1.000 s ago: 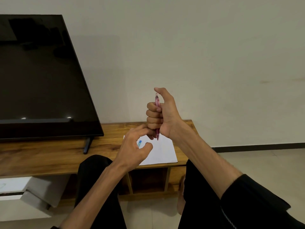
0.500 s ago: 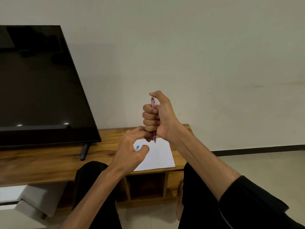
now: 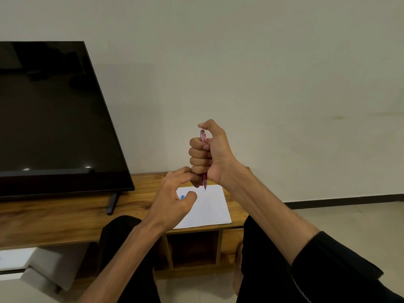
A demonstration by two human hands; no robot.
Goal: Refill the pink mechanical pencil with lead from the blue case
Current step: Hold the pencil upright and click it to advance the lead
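My right hand (image 3: 209, 154) is closed in a fist around the pink mechanical pencil (image 3: 203, 136), held upright with its tip pointing down over the white paper (image 3: 209, 206). The thumb rests on the pencil's top end. My left hand (image 3: 172, 200) hovers just below and left of the fist, fingers curled, fingertips near the pencil's lower end. A small bit of the blue case (image 3: 182, 196) shows between the left thumb and fingers; I cannot tell whether the hand holds it or it lies on the paper behind.
A low wooden TV stand (image 3: 65, 219) carries the paper and a large black television (image 3: 54, 119) on the left. Open cubbies sit under the stand's top. My dark-trousered knees are in front, and a pale box (image 3: 26, 261) is at lower left.
Both hands stay in nearly the same pose. The view has tilted upward slightly, so hands and stand sit lower in frame.
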